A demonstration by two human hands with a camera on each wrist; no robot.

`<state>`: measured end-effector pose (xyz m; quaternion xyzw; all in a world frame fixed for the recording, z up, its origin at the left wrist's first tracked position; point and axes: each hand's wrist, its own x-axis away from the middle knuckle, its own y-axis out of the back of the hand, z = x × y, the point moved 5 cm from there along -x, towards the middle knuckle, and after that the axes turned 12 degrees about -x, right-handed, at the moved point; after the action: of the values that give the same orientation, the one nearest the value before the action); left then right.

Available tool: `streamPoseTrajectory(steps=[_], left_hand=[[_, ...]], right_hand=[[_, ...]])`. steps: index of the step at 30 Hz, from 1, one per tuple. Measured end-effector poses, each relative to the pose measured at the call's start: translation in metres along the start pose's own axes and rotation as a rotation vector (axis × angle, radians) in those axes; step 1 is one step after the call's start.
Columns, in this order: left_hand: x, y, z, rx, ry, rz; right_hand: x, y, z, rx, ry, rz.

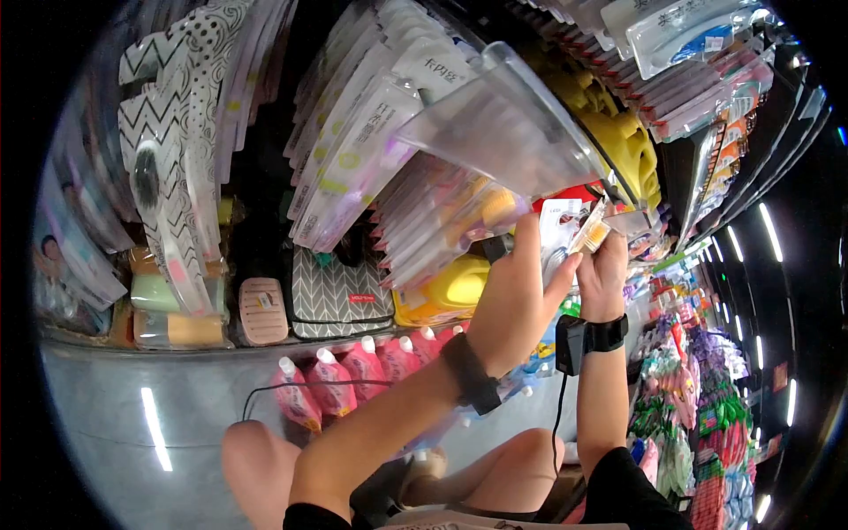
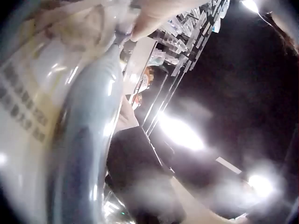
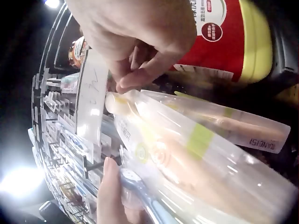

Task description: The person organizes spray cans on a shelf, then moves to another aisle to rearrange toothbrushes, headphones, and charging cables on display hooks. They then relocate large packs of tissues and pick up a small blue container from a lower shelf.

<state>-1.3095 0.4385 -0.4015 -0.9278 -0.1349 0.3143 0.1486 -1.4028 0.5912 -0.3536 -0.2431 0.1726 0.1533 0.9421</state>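
Note:
In the head view my left hand (image 1: pixel 512 305) grips a clear pack whose white card (image 1: pixel 558 225) shows between fingers and thumb. In the right wrist view, the left thumb (image 3: pixel 110 193) lies against a blue-handled brush (image 3: pixel 145 196) in clear plastic. My right hand (image 1: pixel 604 269) is close beside it, near a small brush with yellow bristles (image 1: pixel 594 234). Its thumb and fingers pinch together at the top end of a packaged brush with a peach handle (image 3: pixel 182 163). A grey-blue handle in clear wrap (image 2: pixel 88 130) fills the left wrist view's left side.
A large clear plastic container (image 1: pixel 503 124) stands above the hands. Hanging packs (image 1: pixel 353 132) crowd the rack. Below are a grey zigzag-patterned case (image 1: pixel 342 296), a pink box (image 1: pixel 263 309) and pink pouches (image 1: pixel 331 380). A red and yellow bottle (image 3: pixel 224 46) stands behind the right hand.

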Motion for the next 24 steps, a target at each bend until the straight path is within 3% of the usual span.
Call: streamPoseTrajectory(steps=[4,7,9,12,14,17,19,21,22,24], left_hand=[[-0.003,-0.001,-0.001,-0.063,-0.036,-0.018],[-0.003,0.002,0.000,-0.237,-0.034,0.001],[-0.002,0.003,0.002,-0.452,-0.124,0.012],[0.002,0.001,0.003,-0.623,-0.221,0.003],[0.006,-0.002,-0.002,-0.647,-0.297,-0.017],[0.007,-0.009,-0.001,-0.710,-0.233,0.050],[-0.002,-0.014,0.008,-0.510,-0.174,0.074],[-0.012,-0.016,0.012,-0.275,-0.086,0.080],[-0.017,-0.016,0.008,-0.251,-0.091,0.081],[-0.026,-0.021,0.009,-0.307,-0.225,0.022]], right_hand=[[-0.015,0.028,-0.008,-0.095,0.030,-0.172],[-0.013,0.003,-0.015,-0.041,-0.085,0.047],[-0.008,0.002,-0.010,0.269,0.117,-0.156],[-0.012,-0.004,-0.005,0.518,0.285,-0.140],[-0.015,-0.011,-0.009,0.293,0.252,-0.182],[-0.019,-0.012,-0.004,0.550,0.380,-0.065],[-0.013,-0.004,-0.007,0.329,0.296,-0.085],[0.004,-0.004,-0.007,0.315,0.100,-0.083],[0.012,0.002,-0.008,0.330,-0.007,-0.100],[0.026,-0.007,-0.011,0.196,0.021,-0.096]])
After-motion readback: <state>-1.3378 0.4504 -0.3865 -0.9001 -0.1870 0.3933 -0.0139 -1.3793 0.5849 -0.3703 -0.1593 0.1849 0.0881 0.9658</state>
